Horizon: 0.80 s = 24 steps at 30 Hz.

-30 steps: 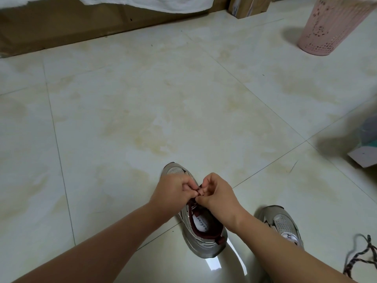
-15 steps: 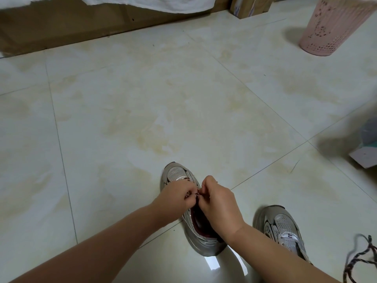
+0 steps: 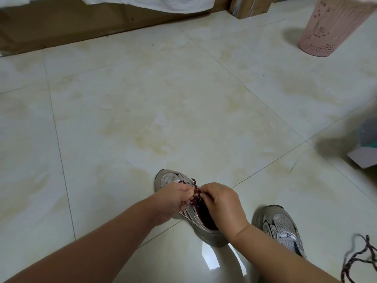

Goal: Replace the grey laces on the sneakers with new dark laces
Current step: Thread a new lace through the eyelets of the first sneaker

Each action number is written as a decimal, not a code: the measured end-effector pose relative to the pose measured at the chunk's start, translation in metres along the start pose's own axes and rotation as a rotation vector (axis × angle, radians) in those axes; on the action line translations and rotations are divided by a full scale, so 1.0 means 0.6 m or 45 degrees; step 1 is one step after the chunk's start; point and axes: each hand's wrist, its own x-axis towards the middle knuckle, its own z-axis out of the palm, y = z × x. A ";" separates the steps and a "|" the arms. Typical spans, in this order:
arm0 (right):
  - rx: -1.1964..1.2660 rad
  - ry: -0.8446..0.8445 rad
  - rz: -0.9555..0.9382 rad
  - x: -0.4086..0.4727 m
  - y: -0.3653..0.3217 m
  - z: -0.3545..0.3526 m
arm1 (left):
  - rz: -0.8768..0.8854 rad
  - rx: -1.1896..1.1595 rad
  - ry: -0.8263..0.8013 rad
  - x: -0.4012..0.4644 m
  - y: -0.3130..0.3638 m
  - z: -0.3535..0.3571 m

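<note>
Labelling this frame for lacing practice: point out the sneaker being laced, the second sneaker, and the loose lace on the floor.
sneaker being laced (image 3: 170,177), head view, on its mesh toe.
second sneaker (image 3: 284,222), head view, on its mesh toe box.
loose lace (image 3: 356,257), head view, on the dark strand lying at the lower right.

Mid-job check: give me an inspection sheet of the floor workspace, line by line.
Surface: glossy cream tiled floor, stained yellowish.
Job's things: grey mesh sneaker under both hands, dark red speckled lace at its eyelets; second grey sneaker to its right; loose dark lace on floor at far right.
Clutter: white card at right edge.
Hands: left hand and right hand pinch the lace.
Cables: nothing seen.
Surroundings: pink perforated basket, brown cardboard, white cloth.
</note>
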 end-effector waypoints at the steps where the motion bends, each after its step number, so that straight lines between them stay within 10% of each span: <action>1: -0.029 -0.015 -0.020 -0.001 -0.001 -0.001 | 0.001 -0.027 0.008 0.000 0.000 0.001; 17: -0.229 -0.681 -0.023 0.030 -0.011 -0.048 | 0.308 0.724 0.490 0.011 0.017 -0.017; 24: 0.010 -0.513 0.374 0.011 -0.011 -0.041 | 0.220 0.469 0.364 0.006 0.012 -0.008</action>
